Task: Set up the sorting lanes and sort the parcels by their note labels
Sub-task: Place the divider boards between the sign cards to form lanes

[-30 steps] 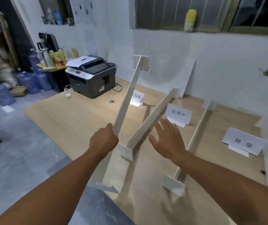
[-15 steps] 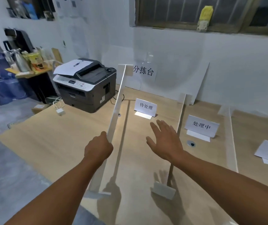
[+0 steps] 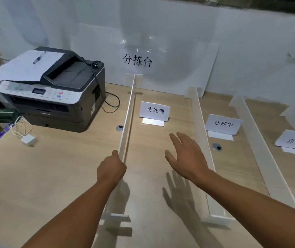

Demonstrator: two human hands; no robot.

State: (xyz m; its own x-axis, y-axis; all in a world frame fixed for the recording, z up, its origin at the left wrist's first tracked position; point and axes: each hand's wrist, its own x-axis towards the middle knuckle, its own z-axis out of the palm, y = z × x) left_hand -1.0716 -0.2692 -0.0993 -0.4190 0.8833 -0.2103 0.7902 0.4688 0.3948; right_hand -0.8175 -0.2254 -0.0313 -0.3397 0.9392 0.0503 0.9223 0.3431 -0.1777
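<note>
Divider (image 3: 128,120) dropped nearly level, just over table (image 3: 35,176), left of the label card (image 3: 154,110).
L hand (image 3: 111,167) grips its top edge; R hand (image 3: 186,156) open, hovering beside. Risk: feet land crooked, thin board tips.

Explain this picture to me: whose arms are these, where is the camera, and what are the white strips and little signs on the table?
There is no machine here. A person wears a wide-angle camera on the head, which looks down at their own two hands. The left hand grips a long white divider that stands on edge. The right hand hovers open beside it and holds nothing. A second divider and a third divider stand further right on the wooden table, marking lanes. Folded paper signs stand in the lanes. A printer sits at the left.
</note>
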